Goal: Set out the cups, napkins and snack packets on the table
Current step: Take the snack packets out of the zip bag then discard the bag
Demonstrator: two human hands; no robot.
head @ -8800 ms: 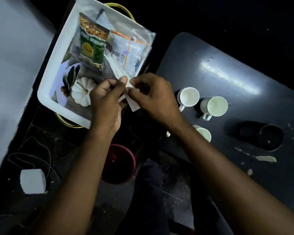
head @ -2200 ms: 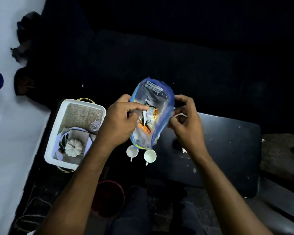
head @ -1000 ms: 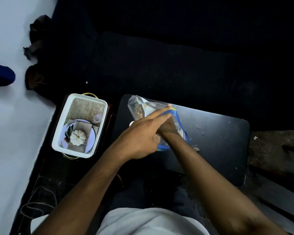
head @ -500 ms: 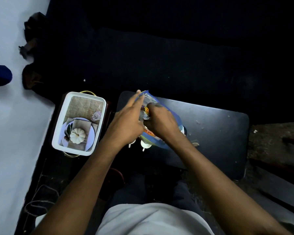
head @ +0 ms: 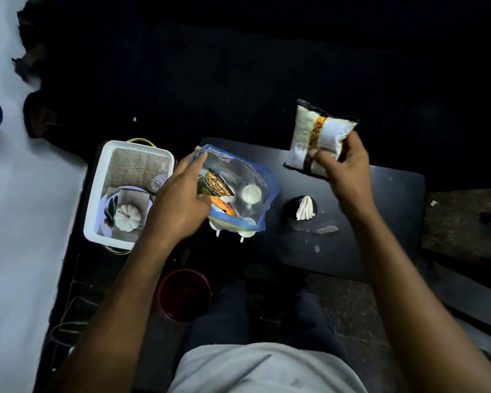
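Note:
My right hand holds a silver snack packet with an orange band up over the black table. My left hand grips the left edge of a clear blue-rimmed zip bag that lies over the white cups at the table's left end. More snack packets show inside the bag. Two cup handles stick out under its near edge. A dark holder with folded white napkins stands on the table to the right of the bag.
A white tray with a plate, a small white pumpkin and a glass sits left of the table. A dark red bucket is on the floor by my knees. A dark sofa lies beyond the table.
My right hand has come out of the bag with the silver packet and lifted it up and to the right. My left hand still holds the bag.

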